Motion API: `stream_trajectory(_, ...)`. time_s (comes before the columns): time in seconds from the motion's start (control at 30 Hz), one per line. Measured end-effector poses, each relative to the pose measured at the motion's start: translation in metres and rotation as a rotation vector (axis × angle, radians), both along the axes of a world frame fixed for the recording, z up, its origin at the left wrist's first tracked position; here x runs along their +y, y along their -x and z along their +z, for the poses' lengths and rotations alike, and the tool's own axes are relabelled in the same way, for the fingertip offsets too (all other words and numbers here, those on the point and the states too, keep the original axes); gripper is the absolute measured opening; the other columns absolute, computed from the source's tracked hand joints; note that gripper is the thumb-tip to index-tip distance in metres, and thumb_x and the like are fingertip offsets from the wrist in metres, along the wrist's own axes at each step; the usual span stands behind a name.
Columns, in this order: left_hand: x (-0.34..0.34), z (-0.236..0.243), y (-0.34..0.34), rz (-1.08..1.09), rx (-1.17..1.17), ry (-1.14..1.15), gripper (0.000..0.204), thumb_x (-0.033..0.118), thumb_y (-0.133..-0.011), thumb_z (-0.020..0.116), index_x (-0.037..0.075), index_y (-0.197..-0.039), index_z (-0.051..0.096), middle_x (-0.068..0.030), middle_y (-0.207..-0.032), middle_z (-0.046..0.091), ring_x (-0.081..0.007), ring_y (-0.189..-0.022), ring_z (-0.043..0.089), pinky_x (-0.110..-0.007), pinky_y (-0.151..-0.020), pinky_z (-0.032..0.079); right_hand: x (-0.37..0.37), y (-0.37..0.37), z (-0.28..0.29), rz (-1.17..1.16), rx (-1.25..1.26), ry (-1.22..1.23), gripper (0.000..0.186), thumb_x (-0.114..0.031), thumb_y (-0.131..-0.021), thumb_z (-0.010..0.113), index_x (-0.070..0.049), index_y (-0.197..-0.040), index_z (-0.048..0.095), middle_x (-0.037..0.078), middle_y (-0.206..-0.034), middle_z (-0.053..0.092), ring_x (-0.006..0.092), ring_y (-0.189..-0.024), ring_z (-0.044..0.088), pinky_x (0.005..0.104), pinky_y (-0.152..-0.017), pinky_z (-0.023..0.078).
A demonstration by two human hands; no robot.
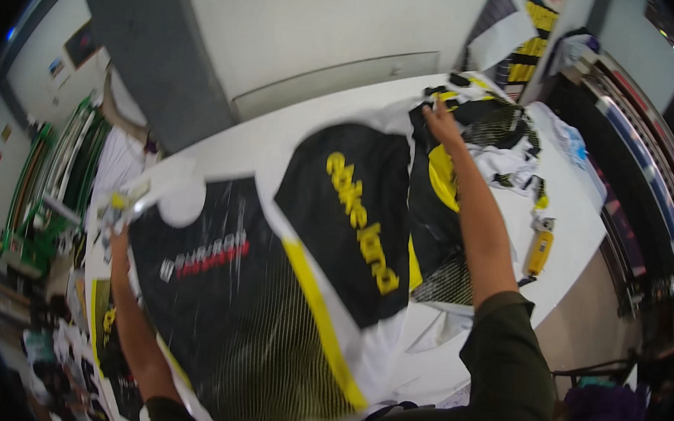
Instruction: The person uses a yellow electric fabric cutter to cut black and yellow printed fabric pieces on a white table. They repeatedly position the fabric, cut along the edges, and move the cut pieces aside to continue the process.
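Note:
A printed jersey panel (211, 296), black with a striped lower part and a yellow edge, spreads over the white table (566, 264). To its right lies a black sleeve-shaped piece (339, 183) with yellow lettering, bordered by white fabric. My left hand (119, 239) is closed on the fabric at the panel's upper left edge, beside the round neck cutout. Farther up and right, my right hand (442, 125) pinches the top edge of a black piece (431, 190) with a yellow round shape, partly hidden by my forearm.
Black, white and yellow fabric scraps (509, 133) are heaped at the table's far right. A yellow handheld tool (540, 253) lies near the right edge. Long rolls (628, 130) stand along the right wall, and a green machine (50, 184) is at the left.

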State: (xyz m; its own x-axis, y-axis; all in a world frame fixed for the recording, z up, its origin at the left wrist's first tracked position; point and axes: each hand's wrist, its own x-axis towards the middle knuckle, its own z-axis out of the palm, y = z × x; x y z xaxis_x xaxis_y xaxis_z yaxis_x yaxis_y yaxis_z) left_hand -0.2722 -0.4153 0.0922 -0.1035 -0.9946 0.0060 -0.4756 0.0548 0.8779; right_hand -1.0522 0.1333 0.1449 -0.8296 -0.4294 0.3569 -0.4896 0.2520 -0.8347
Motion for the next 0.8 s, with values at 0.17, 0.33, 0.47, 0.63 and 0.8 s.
stream_trajectory(0.17,0.198,-0.012,0.104,-0.273,-0.272,0.316,0.089,0.045,-0.103,0.064,0.004,-0.167,0.018,-0.028,-0.168,0.029,-0.0382,-0.156,0.031,-0.043,-0.126,0.026,0.051,-0.122,-0.034,0.121,0.129,-0.125,0.059,-0.031,-0.106,0.059,-0.007,-0.158,0.044,0.027,-0.149,0.056,0.0425,-0.14,0.052,0.0455,-0.112,0.045)
stream_trajectory(0.33,0.329,-0.111,0.038,-0.413,-0.544,0.316,0.09,0.057,-0.098,0.064,0.009,-0.166,0.028,-0.0266,-0.17,0.025,-0.0465,-0.158,0.019,-0.058,-0.127,0.017,0.131,-0.259,-0.129,0.094,0.286,-0.305,0.047,-0.022,-0.106,0.06,0.001,-0.146,0.053,0.023,-0.144,0.06,0.0387,-0.135,0.056,0.0458,-0.113,0.043)
stream_trajectory(0.47,0.374,-0.118,0.018,-0.448,-0.877,0.074,0.113,0.075,-0.086,0.067,0.013,-0.168,0.022,-0.0233,-0.175,0.005,-0.0481,-0.16,0.001,-0.078,-0.119,0.004,0.213,-0.287,-0.181,0.015,0.361,-0.762,0.049,-0.026,-0.106,0.055,-0.013,-0.153,0.05,0.016,-0.156,0.05,0.0348,-0.145,0.045,0.0622,-0.114,0.035)
stream_trajectory(0.63,0.38,-0.114,-0.036,-0.482,-0.858,-0.088,0.14,0.09,-0.066,0.072,0.016,-0.17,0.013,-0.0204,-0.176,-0.005,-0.0468,-0.16,-0.009,-0.08,-0.116,-0.004,0.294,-0.186,-0.189,-0.232,0.161,-1.054,0.057,-0.022,-0.104,0.052,-0.025,-0.16,0.041,0.008,-0.166,0.039,0.0343,-0.154,0.033,0.0758,-0.117,0.023)
stream_trajectory(0.8,0.408,-0.108,-0.081,-0.441,-0.876,-0.161,0.148,0.089,-0.06,0.078,0.018,-0.17,0.009,-0.0212,-0.175,-0.009,-0.0496,-0.159,-0.013,-0.082,-0.114,-0.005,0.304,-0.208,-0.184,-0.066,0.287,-0.91,0.056,-0.029,-0.104,0.054,-0.022,-0.159,0.043,0.011,-0.169,0.034,0.0374,-0.157,0.027,0.0748,-0.116,0.024)
